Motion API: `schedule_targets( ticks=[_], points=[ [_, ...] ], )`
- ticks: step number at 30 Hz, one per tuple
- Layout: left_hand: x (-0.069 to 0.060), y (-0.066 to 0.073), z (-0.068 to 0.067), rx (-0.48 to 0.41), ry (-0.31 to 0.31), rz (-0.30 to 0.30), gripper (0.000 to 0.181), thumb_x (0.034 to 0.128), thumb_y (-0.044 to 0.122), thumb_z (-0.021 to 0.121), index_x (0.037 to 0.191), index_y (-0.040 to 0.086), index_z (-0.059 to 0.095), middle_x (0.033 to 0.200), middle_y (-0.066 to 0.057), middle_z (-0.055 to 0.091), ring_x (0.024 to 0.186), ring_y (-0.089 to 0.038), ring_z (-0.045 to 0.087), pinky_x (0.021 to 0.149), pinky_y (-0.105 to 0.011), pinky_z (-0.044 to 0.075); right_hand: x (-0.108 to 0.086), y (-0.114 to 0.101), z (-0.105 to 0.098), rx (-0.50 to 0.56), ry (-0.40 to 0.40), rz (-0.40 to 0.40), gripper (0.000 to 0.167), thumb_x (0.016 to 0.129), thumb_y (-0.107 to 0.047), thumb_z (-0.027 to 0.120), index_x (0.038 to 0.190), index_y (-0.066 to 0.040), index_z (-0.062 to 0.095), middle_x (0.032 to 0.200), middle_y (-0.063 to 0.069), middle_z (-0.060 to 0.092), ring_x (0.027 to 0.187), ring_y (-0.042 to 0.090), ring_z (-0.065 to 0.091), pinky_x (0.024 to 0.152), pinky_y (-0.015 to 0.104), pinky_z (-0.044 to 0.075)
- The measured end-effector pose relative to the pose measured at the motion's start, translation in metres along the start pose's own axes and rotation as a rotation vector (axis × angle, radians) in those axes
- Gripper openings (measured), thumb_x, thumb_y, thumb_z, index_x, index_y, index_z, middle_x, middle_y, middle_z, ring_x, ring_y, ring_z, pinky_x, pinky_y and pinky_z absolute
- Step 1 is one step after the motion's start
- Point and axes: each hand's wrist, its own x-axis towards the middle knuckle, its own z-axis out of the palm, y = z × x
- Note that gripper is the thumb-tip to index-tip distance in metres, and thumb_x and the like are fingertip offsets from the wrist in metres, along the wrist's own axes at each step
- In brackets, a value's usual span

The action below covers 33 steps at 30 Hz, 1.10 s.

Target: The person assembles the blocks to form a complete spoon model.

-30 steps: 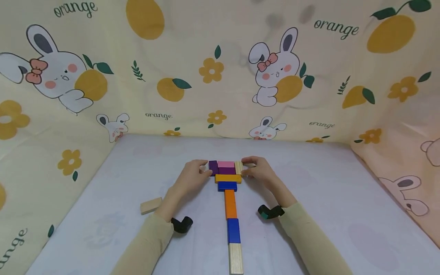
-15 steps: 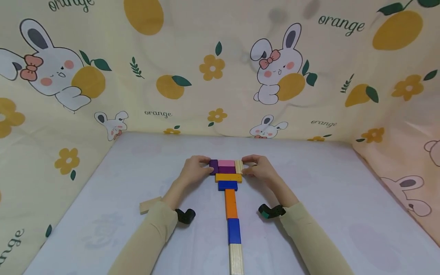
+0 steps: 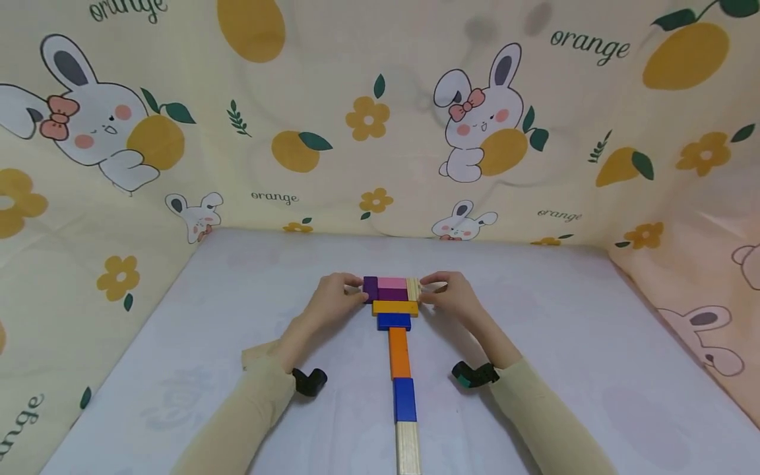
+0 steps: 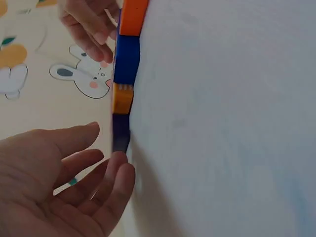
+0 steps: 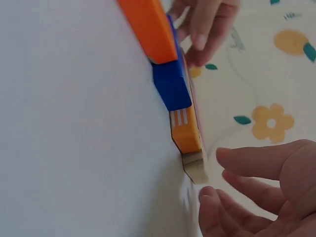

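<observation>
Flat wooden blocks lie in a T-like figure on the white table. Across its far end are a dark purple block (image 3: 371,290), a pink block (image 3: 392,282), a magenta block (image 3: 392,295) and a natural wood block (image 3: 412,289). My left hand (image 3: 329,300) is at the purple block's outer end, its fingertips at or touching it, thumb apart. Facing it, my right hand (image 3: 454,293) is beside the natural wood block with fingers spread; contact is unclear. Below run a yellow block (image 3: 394,308), a blue block (image 3: 394,322) and an orange block (image 3: 399,353).
The stem continues toward me with another blue block (image 3: 405,399) and a pale wood block (image 3: 408,448). A loose plain wood block (image 3: 256,355) lies left, partly behind my left forearm. A printed cloth (image 3: 404,132) encloses the table (image 3: 534,316) at back and sides.
The blocks keep their arrangement. Both hands stay at the far end's two sides with only slight shifts; the left forearm now covers more of the loose block.
</observation>
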Motion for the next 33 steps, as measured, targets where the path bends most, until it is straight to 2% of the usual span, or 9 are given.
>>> schedule_targets(
  ticks=[4,8,11,15,18,21,27,31,33],
  points=[
    [-0.018,0.0,-0.021,0.081,-0.057,0.044,0.03,0.0949,0.024,0.067,0.119,0.006,0.07,0.117,-0.004,0.067,0.092,-0.019,0.062,0.08,-0.034,0.055,-0.013,0.001,-0.006,-0.123,0.01,-0.111,0.034,0.087,-0.024,0.077,0.117,-0.01,0.072,0.126,0.011,0.06,0.095,0.028,0.06,0.077,0.036,0.054],
    [-0.036,-0.004,-0.047,0.123,-0.082,0.071,0.029,0.0961,0.026,0.066,0.118,0.007,0.071,0.113,-0.002,0.067,0.086,-0.016,0.06,0.07,-0.03,0.052,-0.024,0.002,-0.005,-0.202,-0.032,-0.23,0.044,0.084,-0.031,0.08,0.121,-0.009,0.07,0.124,0.01,0.061,0.099,0.029,0.058,0.077,0.039,0.052],
    [-0.05,-0.011,-0.064,0.114,-0.081,0.1,0.03,0.0965,0.027,0.066,0.118,0.007,0.071,0.113,-0.002,0.067,0.086,-0.016,0.06,0.069,-0.032,0.051,-0.03,0.001,-0.002,-0.255,-0.074,-0.302,0.058,0.081,-0.037,0.082,0.127,-0.006,0.066,0.13,0.013,0.059,0.112,0.034,0.055,0.089,0.048,0.05],
    [-0.066,-0.023,-0.084,0.118,-0.051,0.124,0.028,0.0967,0.027,0.065,0.116,0.007,0.071,0.113,-0.002,0.068,0.091,-0.017,0.061,0.072,-0.034,0.05,-0.034,0.0,0.002,-0.317,-0.094,-0.376,0.069,0.08,-0.041,0.082,0.133,-0.003,0.061,0.138,0.017,0.053,0.128,0.039,0.044,0.103,0.059,0.037],
    [-0.079,-0.032,-0.095,0.144,-0.013,0.118,0.028,0.0968,0.027,0.065,0.115,0.007,0.072,0.113,-0.004,0.068,0.094,-0.02,0.062,0.076,-0.038,0.05,-0.034,-0.001,0.003,-0.339,-0.09,-0.395,0.069,0.08,-0.041,0.082,0.133,-0.003,0.061,0.139,0.017,0.051,0.13,0.04,0.04,0.104,0.061,0.033],
    [-0.09,-0.041,-0.104,0.167,0.018,0.096,0.029,0.0971,0.03,0.065,0.114,0.007,0.073,0.112,-0.004,0.069,0.095,-0.021,0.063,0.078,-0.04,0.05,-0.034,-0.001,0.003,-0.351,-0.097,-0.376,0.068,0.078,-0.04,0.084,0.132,-0.005,0.062,0.14,0.015,0.051,0.131,0.038,0.038,0.104,0.06,0.034],
    [-0.107,-0.058,-0.116,0.167,0.057,0.055,0.033,0.0953,0.031,0.067,0.117,0.008,0.071,0.112,-0.006,0.069,0.098,-0.025,0.063,0.075,-0.038,0.051,-0.034,-0.002,0.002,-0.385,-0.099,-0.363,0.064,0.079,-0.036,0.084,0.131,-0.006,0.064,0.139,0.014,0.052,0.13,0.037,0.039,0.102,0.057,0.038],
    [-0.116,-0.066,-0.125,0.153,0.03,0.032,0.038,0.091,0.034,0.072,0.119,0.008,0.071,0.118,-0.011,0.066,0.099,-0.028,0.063,0.073,-0.039,0.053,-0.033,0.0,0.004,-0.395,-0.093,-0.379,0.052,0.083,-0.031,0.081,0.125,-0.004,0.067,0.134,0.015,0.055,0.127,0.037,0.042,0.103,0.057,0.037],
    [-0.119,-0.069,-0.128,0.123,-0.015,0.009,0.041,0.0886,0.036,0.074,0.119,0.008,0.071,0.116,-0.009,0.067,0.099,-0.027,0.063,0.073,-0.039,0.054,-0.033,0.001,0.004,-0.39,-0.095,-0.379,0.046,0.084,-0.029,0.08,0.122,-0.004,0.069,0.133,0.014,0.056,0.127,0.036,0.043,0.104,0.056,0.036]
  ],
)
